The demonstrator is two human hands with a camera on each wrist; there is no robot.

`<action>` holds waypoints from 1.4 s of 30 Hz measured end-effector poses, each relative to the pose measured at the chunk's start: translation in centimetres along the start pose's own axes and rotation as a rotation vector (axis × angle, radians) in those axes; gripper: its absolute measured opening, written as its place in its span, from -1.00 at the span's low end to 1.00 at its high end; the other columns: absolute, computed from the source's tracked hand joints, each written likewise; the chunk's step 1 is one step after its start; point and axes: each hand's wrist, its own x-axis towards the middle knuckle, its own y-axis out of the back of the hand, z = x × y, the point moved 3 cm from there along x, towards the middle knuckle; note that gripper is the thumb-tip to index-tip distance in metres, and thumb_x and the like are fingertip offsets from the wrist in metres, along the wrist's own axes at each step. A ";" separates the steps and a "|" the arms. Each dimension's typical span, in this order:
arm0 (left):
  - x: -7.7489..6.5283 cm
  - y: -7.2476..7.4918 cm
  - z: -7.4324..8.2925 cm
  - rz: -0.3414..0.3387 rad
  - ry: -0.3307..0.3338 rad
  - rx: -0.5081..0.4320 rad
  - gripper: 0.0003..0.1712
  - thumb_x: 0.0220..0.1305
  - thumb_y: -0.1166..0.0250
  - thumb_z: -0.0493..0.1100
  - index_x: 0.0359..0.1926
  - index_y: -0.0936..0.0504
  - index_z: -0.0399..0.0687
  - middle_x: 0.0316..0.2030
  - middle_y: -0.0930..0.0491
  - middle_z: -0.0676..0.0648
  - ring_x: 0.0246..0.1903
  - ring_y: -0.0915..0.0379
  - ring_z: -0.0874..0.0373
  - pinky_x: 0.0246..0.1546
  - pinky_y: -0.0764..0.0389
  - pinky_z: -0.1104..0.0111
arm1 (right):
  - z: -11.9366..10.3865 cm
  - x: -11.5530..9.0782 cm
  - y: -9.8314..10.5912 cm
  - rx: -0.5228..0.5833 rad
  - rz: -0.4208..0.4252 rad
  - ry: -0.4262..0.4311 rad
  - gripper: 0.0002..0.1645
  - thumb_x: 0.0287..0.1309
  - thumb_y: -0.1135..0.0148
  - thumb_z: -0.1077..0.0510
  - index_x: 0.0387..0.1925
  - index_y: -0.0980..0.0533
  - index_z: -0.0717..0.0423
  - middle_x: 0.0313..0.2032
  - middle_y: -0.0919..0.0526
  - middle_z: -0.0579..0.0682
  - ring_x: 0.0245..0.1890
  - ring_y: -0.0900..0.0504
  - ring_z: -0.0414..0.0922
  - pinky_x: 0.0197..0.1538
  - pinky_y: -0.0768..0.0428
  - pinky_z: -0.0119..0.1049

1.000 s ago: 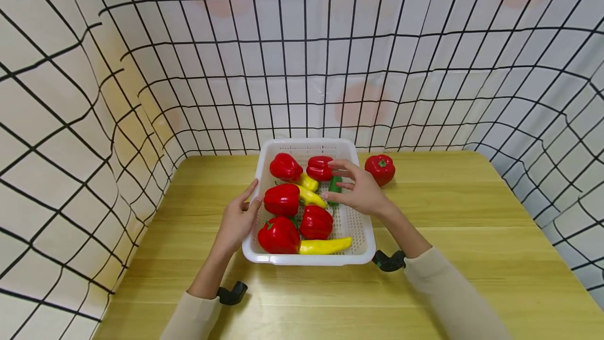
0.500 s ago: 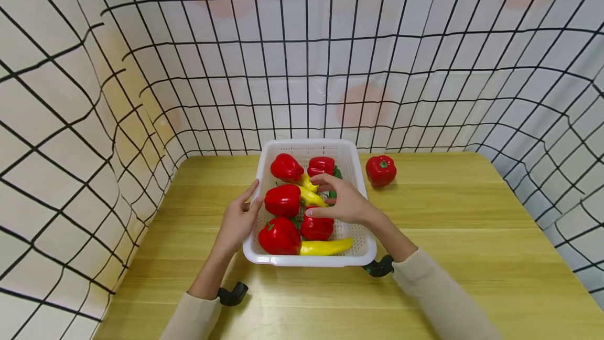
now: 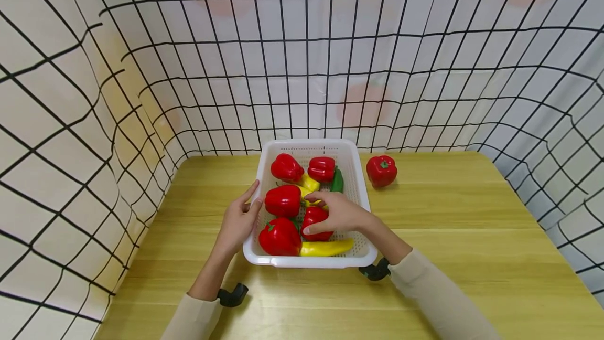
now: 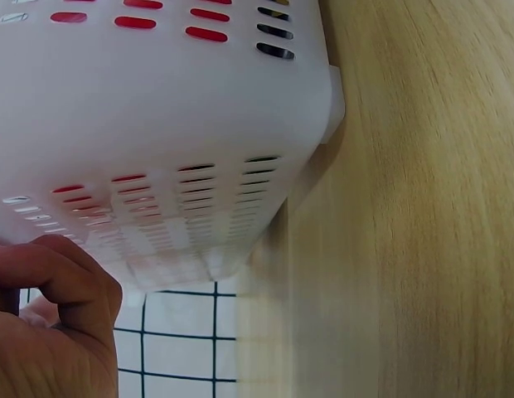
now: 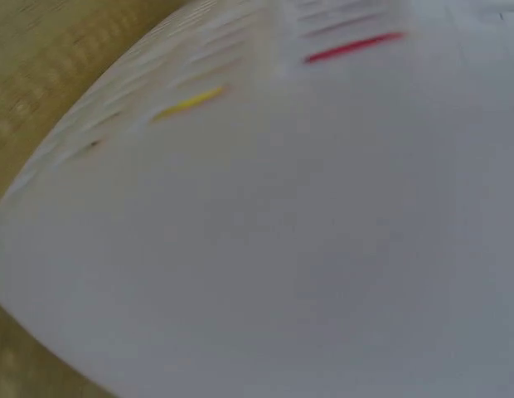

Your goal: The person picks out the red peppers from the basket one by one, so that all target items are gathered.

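A white perforated plastic basket stands on the table with several red bell peppers in it. My left hand grips its left rim, thumb on the rim; in the left wrist view, bent fingers lie against the basket's side. Over the basket's right half, my right hand spreads thumb and fingers above a red bell pepper, overlapping it in the head view. A yellow long pepper lies at the basket's front, and more yellow ones are partly hidden farther back. The right wrist view shows only the blurred basket wall.
One red bell pepper sits on the wooden table right of the basket. Inside, a green pepper lies near the right wall, beside a red bell pepper. A black-grid curtain encloses the back and sides.
My right hand has moved from the back right of the basket toward the front, over the red bell pepper, uncovering the green one. My left hand stays on the rim.
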 end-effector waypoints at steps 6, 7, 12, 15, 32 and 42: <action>0.0 0.0 -0.2 0.000 -0.001 -0.007 -0.41 0.55 -0.19 -0.01 0.51 -0.35 0.45 -0.55 -0.48 -0.10 -0.62 -0.42 0.11 -0.56 -0.67 0.33 | 0.2 0.1 -0.4 -0.087 -0.033 -0.020 -0.01 -0.01 -0.59 -0.19 0.37 -0.44 0.17 0.29 -0.56 0.08 0.26 -0.50 0.03 0.24 -0.67 -0.03; 0.0 0.0 -0.2 -0.001 -0.002 -0.010 -0.42 0.55 -0.19 -0.01 0.51 -0.35 0.45 -0.56 -0.47 -0.10 -0.62 -0.41 0.11 -0.57 -0.66 0.33 | 0.2 0.0 -0.5 -0.094 -0.036 -0.024 -0.03 -0.01 -0.59 -0.18 0.35 -0.46 0.17 0.27 -0.57 0.08 0.24 -0.50 0.02 0.21 -0.69 -0.04; 0.1 0.0 -0.2 -0.005 -0.008 -0.019 -0.42 0.55 -0.19 0.01 0.51 -0.35 0.44 -0.57 -0.45 -0.07 -0.63 -0.39 0.13 -0.57 -0.64 0.35 | 0.3 0.0 -0.4 -0.096 -0.043 -0.042 -0.17 -0.03 -0.61 -0.16 0.22 -0.53 0.09 0.11 -0.62 -0.02 0.10 -0.53 -0.05 0.04 -0.73 -0.19; 0.1 0.0 -0.1 -0.005 -0.006 -0.021 -0.42 0.55 -0.19 0.01 0.51 -0.36 0.45 -0.58 -0.44 -0.07 -0.63 -0.39 0.13 -0.57 -0.64 0.36 | 0.3 0.0 -0.4 -0.073 -0.040 -0.053 -0.19 -0.05 -0.63 -0.14 0.19 -0.53 0.08 0.04 -0.65 -0.06 0.02 -0.56 -0.08 -0.03 -0.74 -0.24; 0.1 0.0 0.1 -0.007 -0.005 -0.016 -0.42 0.55 -0.18 0.03 0.51 -0.35 0.48 -0.58 -0.43 -0.07 -0.63 -0.41 0.12 -0.56 -0.68 0.32 | -0.1 -0.3 0.1 -0.047 -0.001 -0.027 -0.24 -0.18 -0.66 -0.02 0.10 -0.52 -0.01 0.07 -0.64 -0.03 0.09 -0.54 -0.05 0.04 -0.74 -0.18; 0.1 0.1 0.0 -0.003 0.007 -0.024 -0.43 0.56 -0.18 0.03 0.51 -0.35 0.47 -0.54 -0.49 -0.12 -0.61 -0.42 0.12 -0.55 -0.66 0.33 | -0.5 -0.5 0.3 -0.028 0.011 0.026 -0.16 -0.20 -0.63 -0.04 0.20 -0.55 0.03 0.16 -0.63 0.02 0.11 -0.55 -0.01 0.02 -0.76 -0.17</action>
